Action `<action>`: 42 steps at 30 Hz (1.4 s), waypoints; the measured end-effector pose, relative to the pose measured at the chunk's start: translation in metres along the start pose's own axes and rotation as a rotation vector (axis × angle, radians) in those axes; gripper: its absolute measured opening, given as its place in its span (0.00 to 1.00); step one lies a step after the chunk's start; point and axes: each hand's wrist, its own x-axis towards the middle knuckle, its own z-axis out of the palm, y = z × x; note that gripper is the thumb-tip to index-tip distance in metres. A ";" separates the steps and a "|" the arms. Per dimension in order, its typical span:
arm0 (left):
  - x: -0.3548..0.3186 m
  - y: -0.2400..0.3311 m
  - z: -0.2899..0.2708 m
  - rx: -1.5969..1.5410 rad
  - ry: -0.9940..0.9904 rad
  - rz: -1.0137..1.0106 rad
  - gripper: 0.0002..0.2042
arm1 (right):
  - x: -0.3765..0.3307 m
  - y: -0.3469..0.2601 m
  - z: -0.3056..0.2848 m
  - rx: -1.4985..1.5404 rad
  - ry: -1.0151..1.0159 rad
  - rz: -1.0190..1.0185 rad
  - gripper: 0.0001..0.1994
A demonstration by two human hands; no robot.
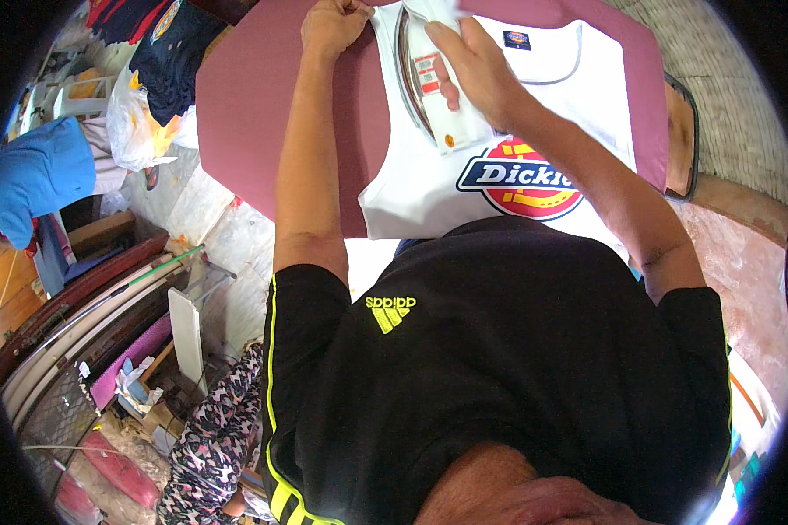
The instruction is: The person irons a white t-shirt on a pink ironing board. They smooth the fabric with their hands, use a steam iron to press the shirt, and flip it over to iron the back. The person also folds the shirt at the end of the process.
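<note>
Cloth (48, 166), bright blue, shows at the far left, with a white plastic bag (136, 131) just beside it. Next comes the counter (245, 114), covered in maroon, and at its far side the left hand (331, 31), whose grip is pinched small, thumb against fingers, on the shoulder edge of a white sleeveless shirt (403, 201). The shirt lies flat across the counter, light and limp by the look of it, best taken by a shoulder or the hem, since its middle would only bunch. Over its left half sits a white iron (429, 94) with a curved metal edge, probably rigid, fairly heavy and perhaps hot underneath, so the handle is the sensible hold. The right hand (477, 74) has its grip curled around there, though the handle itself is mostly hidden. Farther right, a round red-and-blue print (521, 197) marks the shirt's front, partly behind the right forearm (608, 175).
</note>
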 end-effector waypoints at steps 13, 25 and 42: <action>-0.004 0.000 0.003 0.004 0.044 0.025 0.06 | 0.102 -0.024 -0.032 -0.184 0.061 -0.120 0.20; -0.008 0.014 -0.004 0.187 -0.014 -0.094 0.10 | 0.090 -0.043 -0.096 -0.326 -0.232 0.025 0.18; -0.077 0.094 0.020 0.531 0.224 0.464 0.22 | -0.196 0.004 -0.402 -0.125 0.603 0.404 0.21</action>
